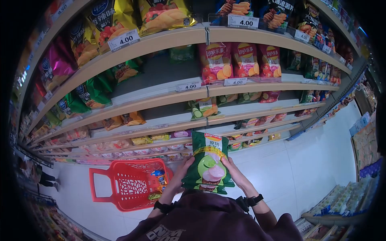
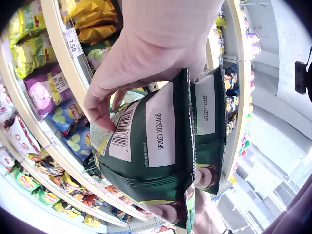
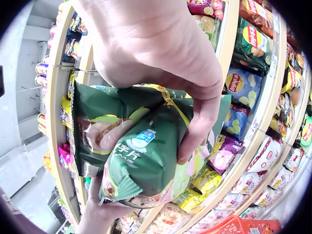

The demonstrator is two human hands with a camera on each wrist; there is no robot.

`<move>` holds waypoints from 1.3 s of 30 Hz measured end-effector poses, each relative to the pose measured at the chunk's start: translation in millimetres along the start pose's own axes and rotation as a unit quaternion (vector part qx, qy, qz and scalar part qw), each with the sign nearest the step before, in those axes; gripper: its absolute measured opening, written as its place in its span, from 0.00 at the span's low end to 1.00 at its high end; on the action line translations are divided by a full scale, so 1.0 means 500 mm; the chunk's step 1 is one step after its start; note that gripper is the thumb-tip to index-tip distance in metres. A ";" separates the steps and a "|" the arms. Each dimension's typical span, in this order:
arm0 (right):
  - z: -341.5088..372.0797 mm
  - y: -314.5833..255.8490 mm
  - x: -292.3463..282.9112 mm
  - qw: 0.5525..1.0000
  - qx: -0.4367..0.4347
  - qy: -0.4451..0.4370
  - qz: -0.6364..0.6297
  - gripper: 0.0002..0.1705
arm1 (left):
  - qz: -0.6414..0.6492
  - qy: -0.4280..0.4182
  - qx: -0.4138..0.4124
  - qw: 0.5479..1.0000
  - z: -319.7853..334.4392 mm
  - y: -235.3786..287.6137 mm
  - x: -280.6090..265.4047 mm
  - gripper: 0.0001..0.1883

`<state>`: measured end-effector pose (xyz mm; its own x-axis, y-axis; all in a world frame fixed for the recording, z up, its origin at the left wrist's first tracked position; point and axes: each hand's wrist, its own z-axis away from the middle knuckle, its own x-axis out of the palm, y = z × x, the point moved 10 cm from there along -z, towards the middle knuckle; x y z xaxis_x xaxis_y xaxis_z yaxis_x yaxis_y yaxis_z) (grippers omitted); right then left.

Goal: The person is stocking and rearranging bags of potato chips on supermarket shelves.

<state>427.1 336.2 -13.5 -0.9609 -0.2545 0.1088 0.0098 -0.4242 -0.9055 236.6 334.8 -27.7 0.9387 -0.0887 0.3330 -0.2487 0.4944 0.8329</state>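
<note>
A pair of green chip bags (image 1: 209,162), bound together by a yellow band (image 1: 209,150), is held in front of the body. My left hand (image 1: 185,168) grips the bags' left side and my right hand (image 1: 236,170) the right side. Seen from the left wrist, the nearer bag (image 2: 161,131) shows its back with a barcode (image 2: 122,135) and a printed date code, and the second bag (image 2: 207,109) lies behind it. In the right wrist view, fingers (image 3: 197,124) curl over the bag's edge (image 3: 141,161) near the band.
On the floor at the left stands a red shopping basket (image 1: 100,172) with a few small packs (image 1: 158,176) inside. Ahead, curved-looking shelves (image 1: 169,94) carry rows of chip bags with price tags (image 1: 243,21). Another person's legs (image 1: 48,180) appear far left. Low display racks (image 1: 333,219) stand at right.
</note>
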 end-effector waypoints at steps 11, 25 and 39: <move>0.003 -0.002 -0.004 1.000 -0.011 -0.007 -0.023 0.49 | -0.084 0.028 -0.019 0.996 0.014 0.030 0.017 0.39; -0.006 -0.005 0.013 1.000 -0.014 -0.016 -0.021 0.47 | -0.060 0.029 0.019 0.998 -0.004 0.012 -0.009 0.39; 0.011 0.064 0.058 0.996 0.021 -0.039 -0.083 0.42 | -0.099 0.046 0.044 0.993 0.056 0.020 -0.032 0.40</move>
<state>401.1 310.3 -36.9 -0.9261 -0.2439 0.2880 -0.1337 -0.5015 -0.8548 212.3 316.9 -12.4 0.9880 -0.0958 0.1209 -0.0735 0.3966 0.9151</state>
